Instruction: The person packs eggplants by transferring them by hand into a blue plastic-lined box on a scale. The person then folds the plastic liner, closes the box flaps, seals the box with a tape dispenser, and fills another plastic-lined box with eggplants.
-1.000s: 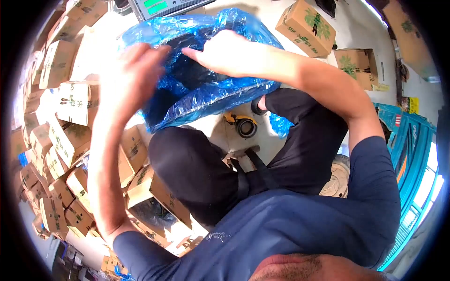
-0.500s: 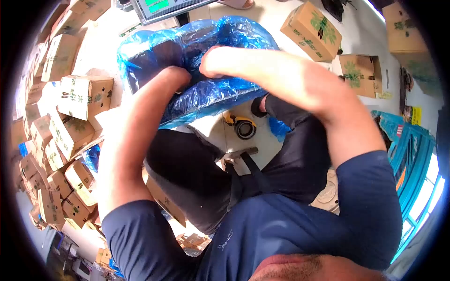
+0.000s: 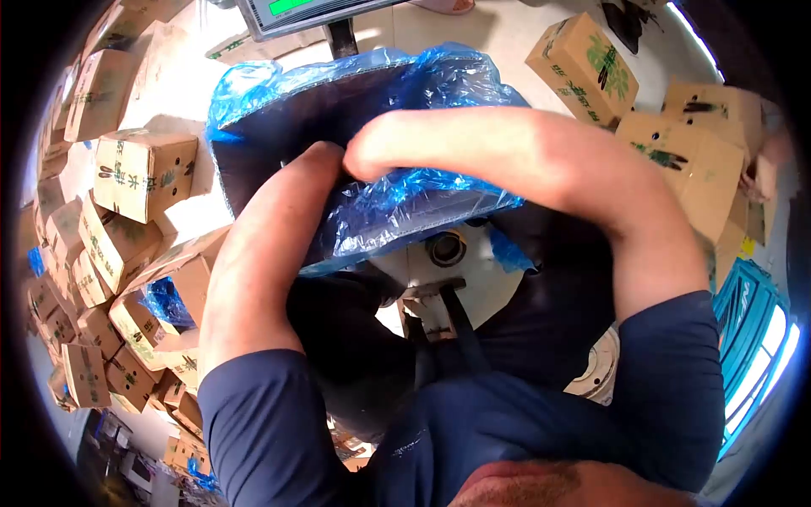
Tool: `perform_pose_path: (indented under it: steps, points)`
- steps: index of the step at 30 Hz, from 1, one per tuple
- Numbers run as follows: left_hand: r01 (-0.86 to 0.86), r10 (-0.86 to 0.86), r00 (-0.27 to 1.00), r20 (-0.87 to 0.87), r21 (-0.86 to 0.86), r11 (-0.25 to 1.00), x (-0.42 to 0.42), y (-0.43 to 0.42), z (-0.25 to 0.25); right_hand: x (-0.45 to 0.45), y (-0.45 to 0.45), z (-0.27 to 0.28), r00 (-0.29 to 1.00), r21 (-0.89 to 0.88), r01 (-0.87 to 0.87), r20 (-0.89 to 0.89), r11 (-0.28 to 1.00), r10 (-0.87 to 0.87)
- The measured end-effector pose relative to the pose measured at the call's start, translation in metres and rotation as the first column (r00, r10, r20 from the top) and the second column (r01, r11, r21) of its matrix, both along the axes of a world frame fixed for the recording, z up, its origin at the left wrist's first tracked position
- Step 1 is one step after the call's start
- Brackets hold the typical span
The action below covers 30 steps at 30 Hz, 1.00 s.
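An open box stands between my knees, its inside in dark shadow. A thin, crinkled blue plastic bag lines it and folds over the rim. My left hand reaches down into the box, with only the wrist area showing. Close beside it, my right hand is bent inward and also dips into the lined box. The fingers of both hands are hidden below, so I cannot see what they touch or hold.
A scale with a green display stands beyond the box. Printed cartons are heaped at left. More cartons stand at right, with another person's hand beside them. A tape roll and a turquoise plastic frame are nearby.
The bag's folds have spread outward, baring more of the box's dark inside. Both my hands stay in the box. At right, cartons and another person's hand have come into view.
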<state>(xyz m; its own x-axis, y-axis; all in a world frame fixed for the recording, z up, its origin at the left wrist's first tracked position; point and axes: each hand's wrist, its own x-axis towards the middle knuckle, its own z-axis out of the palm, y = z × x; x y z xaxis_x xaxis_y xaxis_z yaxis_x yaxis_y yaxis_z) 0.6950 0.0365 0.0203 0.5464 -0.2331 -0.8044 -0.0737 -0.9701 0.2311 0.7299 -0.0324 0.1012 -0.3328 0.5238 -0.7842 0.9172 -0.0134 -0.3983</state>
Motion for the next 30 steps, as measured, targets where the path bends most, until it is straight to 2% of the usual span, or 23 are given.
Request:
perform_pose_path:
  steps: [2, 4, 5, 6, 8, 12, 14, 17, 19, 20, 30]
  points:
    - [-0.003, 0.003, 1.000, 0.012, -0.006, 1.000, -0.003, 0.002, 0.005, -0.003, 0.009, 0.032, 0.970, 0.111, -0.225, 0.116, 0.968, 0.212]
    - [0.001, -0.001, 1.000, 0.016, -0.011, 1.000, -0.007, 0.000, 0.007, -0.010, 0.006, 0.047, 0.907, 0.028, -0.208, 0.379, 0.978, 0.182]
    - [0.005, -0.005, 1.000, 0.020, -0.012, 1.000, -0.009, -0.002, 0.010, -0.012, 0.010, 0.022, 0.805, -0.192, -0.261, 0.498, 0.946, 0.323]
    - [0.003, -0.002, 1.000, 0.031, -0.013, 1.000, -0.007, -0.001, 0.012, -0.006, 0.006, -0.003, 0.747, -0.195, -0.246, 0.587, 0.950, 0.314]
    - [0.016, -0.016, 0.999, 0.044, -0.013, 1.000, -0.005, -0.002, 0.019, 0.008, 0.007, -0.057, 0.702, -0.235, -0.266, 0.617, 0.935, 0.355]
    - [0.031, -0.030, 0.998, 0.049, -0.026, 0.999, -0.009, -0.002, 0.023, 0.017, -0.007, -0.119, 0.693, -0.395, -0.348, 0.502, 0.850, 0.517]
    - [0.029, -0.027, 0.998, 0.053, -0.032, 0.999, -0.011, 0.000, 0.022, 0.022, -0.025, -0.126, 0.824, -0.140, -0.278, 0.473, 0.950, 0.311]
    - [0.038, -0.037, 0.999, 0.035, -0.036, 0.999, -0.010, -0.002, 0.016, 0.014, -0.049, -0.139, 0.925, -0.030, 0.031, 0.379, 0.999, -0.017]
    - [0.036, -0.035, 0.999, 0.037, -0.040, 0.999, -0.008, 0.005, 0.017, 0.012, -0.050, -0.143, 0.926, 0.034, 0.235, 0.296, 0.971, -0.234]
    - [0.040, -0.038, 0.999, 0.036, -0.043, 0.998, -0.008, 0.005, 0.017, 0.010, -0.049, -0.145, 0.923, 0.036, 0.275, 0.269, 0.961, -0.274]
    - [0.046, -0.045, 0.997, 0.065, -0.015, 0.999, -0.009, 0.014, 0.028, 0.005, 0.023, -0.042, 0.968, -0.147, -0.120, 0.204, 0.982, 0.148]
